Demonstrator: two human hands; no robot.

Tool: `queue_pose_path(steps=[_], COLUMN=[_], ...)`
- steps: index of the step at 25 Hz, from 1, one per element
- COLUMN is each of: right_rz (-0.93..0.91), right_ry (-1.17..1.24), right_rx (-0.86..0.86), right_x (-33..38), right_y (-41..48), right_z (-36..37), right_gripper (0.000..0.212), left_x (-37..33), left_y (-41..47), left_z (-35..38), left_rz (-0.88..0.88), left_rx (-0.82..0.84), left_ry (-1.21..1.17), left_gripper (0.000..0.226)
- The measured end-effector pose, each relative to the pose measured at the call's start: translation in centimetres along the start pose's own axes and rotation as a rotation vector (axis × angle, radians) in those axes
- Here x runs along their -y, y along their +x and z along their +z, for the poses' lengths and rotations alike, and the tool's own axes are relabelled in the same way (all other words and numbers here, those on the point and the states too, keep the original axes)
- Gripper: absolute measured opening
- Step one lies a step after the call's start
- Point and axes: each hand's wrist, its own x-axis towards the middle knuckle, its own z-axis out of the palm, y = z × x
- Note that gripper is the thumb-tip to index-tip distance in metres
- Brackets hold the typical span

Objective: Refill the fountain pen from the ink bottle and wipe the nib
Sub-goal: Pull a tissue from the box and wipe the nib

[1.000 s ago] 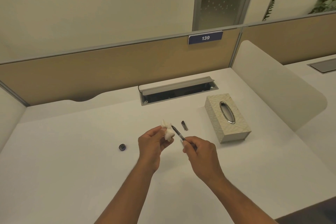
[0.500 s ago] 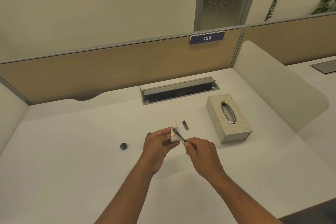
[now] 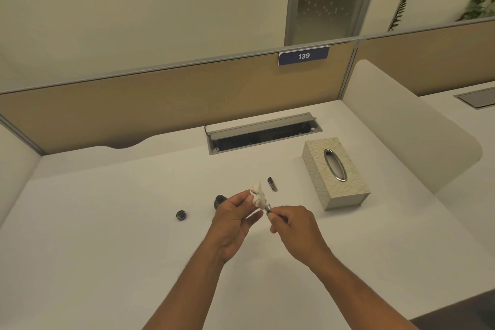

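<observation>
On the white desk [image 3: 107, 249], left to right: a bottle cap [image 3: 181, 215] lies apart, the ink bottle [image 3: 219, 201] stands behind the left hand [image 3: 235, 218], which pinches a crumpled tissue [image 3: 258, 195] around the tip of the pen [image 3: 268, 209] gripped by the right hand [image 3: 296, 228], with the pen cap [image 3: 272, 184] and tissue box [image 3: 334, 171] beyond.

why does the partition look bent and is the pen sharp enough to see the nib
Head view: wide-angle distortion bows the partition rail and desk edges; warm, dim, even light, soft shadows, no glare. The pen is tiny and slightly blurred between the tissue and the right hand, so the nib cannot be made out.
</observation>
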Motion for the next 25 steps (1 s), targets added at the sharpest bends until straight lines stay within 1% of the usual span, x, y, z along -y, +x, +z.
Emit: queue_pose_path(steps=[3,6,8,12,14,19,23,25], right_rz=[-0.01,-0.004,0.016,0.062,0.069,0.056,0.082,0.084], right_ry=[-0.043,-0.072,-0.059,0.085,0.155,0.214,0.237,0.231], right_rx=[0.008,0.005,-0.005,-0.071,-0.108,-0.094,-0.101,-0.114], right_x=[-0.3,-0.9,-1.5,-2.3,-2.3,-1.0,-0.8,-0.9], right_y=[-0.1,-0.1,-0.3,-1.0,-1.1,-1.1,-0.8,-0.6], right_z=[0.3,0.8,1.1,1.4,1.5,2.2,2.7,2.9], right_gripper=[0.037,0.035,0.028,0.023,0.02,0.014,0.005,0.008], left_x=[0.4,0.6,0.3,-0.4,-0.3,1.2,1.6,1.6], left_y=[0.1,0.4,0.8,1.8,1.9,1.0,-0.1,-0.6], left_z=[0.0,-0.1,-0.4,-1.6,-1.8,-0.8,0.5,0.8], left_rz=[-0.013,-0.009,0.01,0.077,0.092,0.052,0.031,0.03], left_rx=[-0.027,-0.151,-0.212,-0.357,-0.391,-0.269,-0.191,-0.154], left_ry=[-0.027,-0.047,-0.06,-0.095,-0.103,0.001,0.009,-0.005], left_gripper=[0.026,0.019,0.015,0.014,0.01,0.004,0.005,0.008])
